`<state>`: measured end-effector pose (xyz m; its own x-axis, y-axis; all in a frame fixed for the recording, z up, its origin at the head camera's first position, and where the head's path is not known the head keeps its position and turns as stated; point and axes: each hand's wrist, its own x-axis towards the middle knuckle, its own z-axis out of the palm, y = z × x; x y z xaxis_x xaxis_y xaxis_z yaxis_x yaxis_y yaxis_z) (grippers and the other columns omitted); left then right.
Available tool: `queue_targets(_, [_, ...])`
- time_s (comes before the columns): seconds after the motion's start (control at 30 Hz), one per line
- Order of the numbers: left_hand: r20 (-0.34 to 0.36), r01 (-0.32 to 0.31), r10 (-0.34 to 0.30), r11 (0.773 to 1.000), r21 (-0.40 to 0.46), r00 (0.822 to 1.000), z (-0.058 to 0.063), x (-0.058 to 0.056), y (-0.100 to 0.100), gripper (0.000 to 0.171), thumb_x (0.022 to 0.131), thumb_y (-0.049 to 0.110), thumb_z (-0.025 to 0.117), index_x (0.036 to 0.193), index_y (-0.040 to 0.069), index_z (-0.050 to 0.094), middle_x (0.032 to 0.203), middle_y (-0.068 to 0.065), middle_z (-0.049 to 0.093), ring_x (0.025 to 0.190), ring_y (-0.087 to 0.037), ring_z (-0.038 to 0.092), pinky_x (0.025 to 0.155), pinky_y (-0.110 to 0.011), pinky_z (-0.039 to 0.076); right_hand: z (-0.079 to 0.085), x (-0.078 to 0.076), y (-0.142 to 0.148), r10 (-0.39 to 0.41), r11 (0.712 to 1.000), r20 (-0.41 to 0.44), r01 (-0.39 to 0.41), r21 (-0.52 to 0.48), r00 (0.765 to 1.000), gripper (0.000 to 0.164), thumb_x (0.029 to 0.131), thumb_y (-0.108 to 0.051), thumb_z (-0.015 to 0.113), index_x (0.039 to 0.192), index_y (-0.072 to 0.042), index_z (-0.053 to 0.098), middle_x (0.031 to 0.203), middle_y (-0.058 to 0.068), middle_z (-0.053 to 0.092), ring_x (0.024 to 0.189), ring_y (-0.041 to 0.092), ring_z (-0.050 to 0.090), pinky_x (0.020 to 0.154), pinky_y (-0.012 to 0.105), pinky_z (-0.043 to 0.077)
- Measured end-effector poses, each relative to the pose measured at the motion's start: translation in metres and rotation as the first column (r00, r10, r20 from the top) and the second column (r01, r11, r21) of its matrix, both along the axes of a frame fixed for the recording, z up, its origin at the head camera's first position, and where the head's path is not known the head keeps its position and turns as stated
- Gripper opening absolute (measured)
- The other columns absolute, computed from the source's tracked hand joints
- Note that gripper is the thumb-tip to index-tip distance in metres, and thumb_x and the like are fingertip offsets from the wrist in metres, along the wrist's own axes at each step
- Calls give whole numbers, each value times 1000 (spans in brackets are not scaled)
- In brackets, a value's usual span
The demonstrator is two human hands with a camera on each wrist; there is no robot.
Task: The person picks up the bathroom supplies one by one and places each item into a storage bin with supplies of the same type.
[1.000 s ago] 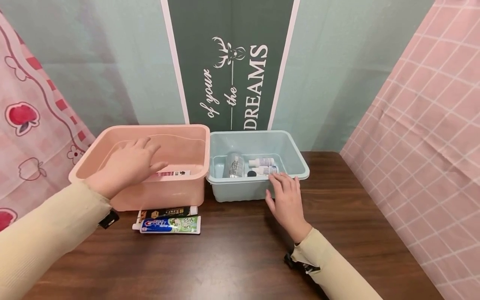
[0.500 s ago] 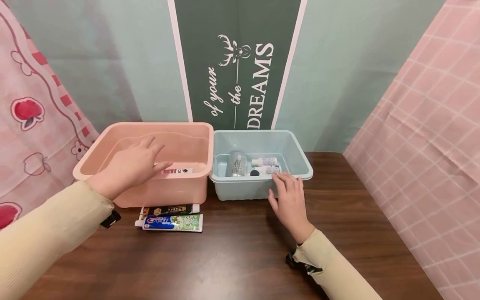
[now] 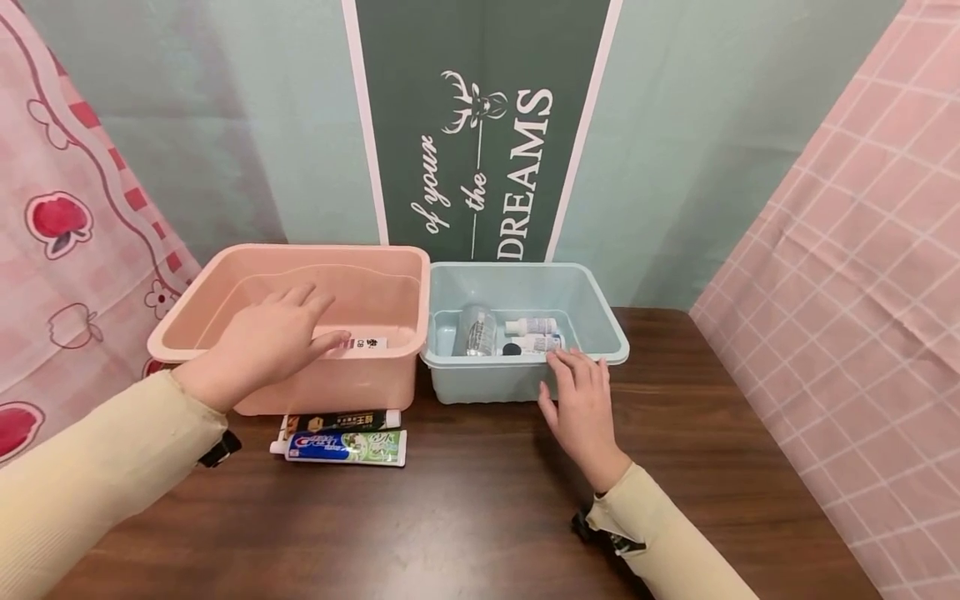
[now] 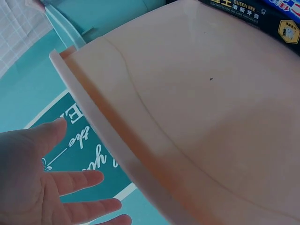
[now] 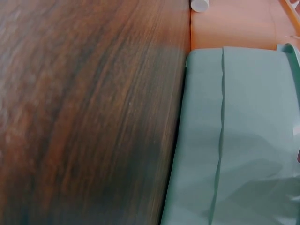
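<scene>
My left hand [image 3: 270, 335] hovers over the pink bin [image 3: 375, 383], fingers spread and holding nothing; the left wrist view shows the same spread fingers [image 4: 84, 183] beside the bin's rim. Inside that bin lies a white package [image 3: 367, 342] with dark and pink print, partly hidden by the hand. My right hand [image 3: 581, 408] has its fingertips at the front rim of the light blue bin [image 3: 487, 383], thumb apart in front of the wall. A clear bottle [image 3: 477, 332] and two small white bottles [image 3: 532, 325] lie in the blue bin, near a black round cap [image 3: 512, 349].
Two toothpaste tubes lie before the pink bin: a blue-green one [image 3: 348, 447] and a black one [image 3: 345, 422] behind it. Both bins stand side by side on the dark wooden table [image 3: 465, 517]. Fabric hangs behind them, with a pink checked cloth [image 3: 847, 275] at right.
The head view has shifted slightly, moving the scene to the right. My left hand has lowered a little over the pink bin; the right hand keeps its place at the blue rim.
</scene>
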<state>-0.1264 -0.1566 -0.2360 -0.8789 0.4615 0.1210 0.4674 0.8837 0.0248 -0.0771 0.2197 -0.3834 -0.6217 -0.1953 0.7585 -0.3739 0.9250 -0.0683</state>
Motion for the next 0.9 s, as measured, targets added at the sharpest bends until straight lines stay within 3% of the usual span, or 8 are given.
queue_targets(0.3, [22, 8, -8, 1000, -1, 1000, -1, 5, -1, 66, 92, 44, 51, 137, -2, 37, 140, -31, 31, 123, -50, 33, 92, -64, 34, -2, 4, 1, -6, 1000, 23, 6, 2, 1000, 43, 79, -14, 65, 117, 2, 56, 117, 21, 52, 113, 39, 45, 98, 65, 25])
queue_targets(0.9, [-20, 0, 0, 1000, -11, 1000, 0, 11, -2, 67, 91, 46, 52, 137, -2, 39, 139, -32, 33, 122, -50, 36, 92, -65, 34, 1, 1, 1, 8, 1000, 2, -8, 1, 1000, 42, 80, -16, 64, 117, 2, 55, 116, 21, 52, 112, 40, 45, 99, 65, 24])
